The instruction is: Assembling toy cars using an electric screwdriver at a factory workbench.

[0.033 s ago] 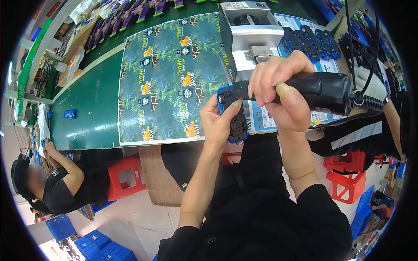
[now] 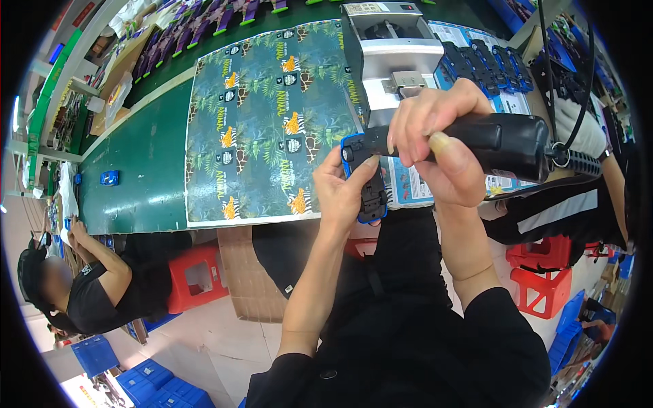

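My left hand pinches a blue toy car between thumb and fingers, at the near edge of the table. Its black underside faces up, with a wheel showing at the far end. Wrapped in the fingers of my right hand is a black electric screwdriver, lying nearly level. Its front end points left and meets the far end of the car. The tip is hidden, so contact with a screw cannot be made out. A dark cable leaves the tool's back end on the right.
Beyond my hands stands a grey metal box-shaped machine. Several black and blue car bases lie to its right. A printed animal sheet covers the table on the left, and a small blue car sits farther left. Co-workers sit at both sides.
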A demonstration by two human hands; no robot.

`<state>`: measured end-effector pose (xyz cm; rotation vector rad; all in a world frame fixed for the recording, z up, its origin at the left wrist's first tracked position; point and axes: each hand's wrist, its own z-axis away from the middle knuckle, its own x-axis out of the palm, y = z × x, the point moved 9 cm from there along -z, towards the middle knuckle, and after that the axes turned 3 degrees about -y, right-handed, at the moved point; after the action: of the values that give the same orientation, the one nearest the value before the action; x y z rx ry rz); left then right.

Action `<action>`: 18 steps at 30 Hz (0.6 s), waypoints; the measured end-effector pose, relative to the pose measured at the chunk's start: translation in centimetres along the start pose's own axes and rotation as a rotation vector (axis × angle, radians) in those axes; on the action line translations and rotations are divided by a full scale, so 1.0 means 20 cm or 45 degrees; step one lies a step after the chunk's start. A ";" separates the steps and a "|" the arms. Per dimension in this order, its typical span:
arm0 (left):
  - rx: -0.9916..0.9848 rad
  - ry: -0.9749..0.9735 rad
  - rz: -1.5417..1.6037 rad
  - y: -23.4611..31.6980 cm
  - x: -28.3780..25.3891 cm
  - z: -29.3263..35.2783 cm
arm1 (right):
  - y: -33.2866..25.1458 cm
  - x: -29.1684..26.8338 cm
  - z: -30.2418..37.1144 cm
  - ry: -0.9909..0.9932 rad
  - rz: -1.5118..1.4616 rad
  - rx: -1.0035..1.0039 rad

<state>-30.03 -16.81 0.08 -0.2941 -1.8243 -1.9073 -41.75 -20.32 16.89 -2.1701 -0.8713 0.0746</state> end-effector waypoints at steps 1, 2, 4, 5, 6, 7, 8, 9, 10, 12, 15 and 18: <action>0.049 0.004 -0.044 0.02 0.01 0.00 | 0.00 0.01 0.00 -0.030 0.038 0.004; 0.050 0.003 -0.045 0.02 0.00 0.01 | -0.01 0.02 0.00 -0.029 0.037 0.002; 0.092 0.017 -0.188 0.05 -0.01 0.01 | -0.01 0.05 -0.01 -0.060 0.094 0.016; 0.097 0.016 -0.188 0.05 0.00 0.01 | 0.00 0.04 0.00 -0.018 0.062 0.028; 0.051 0.023 -0.172 0.03 -0.01 0.01 | -0.01 0.03 0.00 -0.020 0.063 0.023; 0.005 0.031 -0.155 0.02 -0.01 0.01 | -0.01 0.01 0.00 -0.017 0.034 0.036; 0.009 0.030 -0.155 0.02 0.00 0.02 | 0.00 0.00 0.00 -0.014 0.004 0.050; -0.007 0.021 -0.150 0.03 0.01 0.02 | 0.00 0.00 0.00 -0.016 0.002 0.045; -0.024 0.012 -0.144 0.03 0.01 0.02 | 0.00 0.00 0.00 -0.040 -0.002 0.025; -0.041 -0.001 -0.158 0.03 0.01 0.02 | -0.02 0.00 -0.01 -0.064 -0.006 0.000; -0.069 -0.034 -0.141 0.00 0.01 0.03 | -0.03 -0.01 -0.02 -0.114 0.078 0.053; -0.043 -0.070 -0.088 -0.02 0.01 0.01 | -0.04 -0.03 -0.03 -0.116 0.089 0.019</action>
<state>-30.48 -16.63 -0.15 -0.3018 -1.8614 -1.9975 -42.45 -20.61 17.73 -2.1971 -0.8432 0.2156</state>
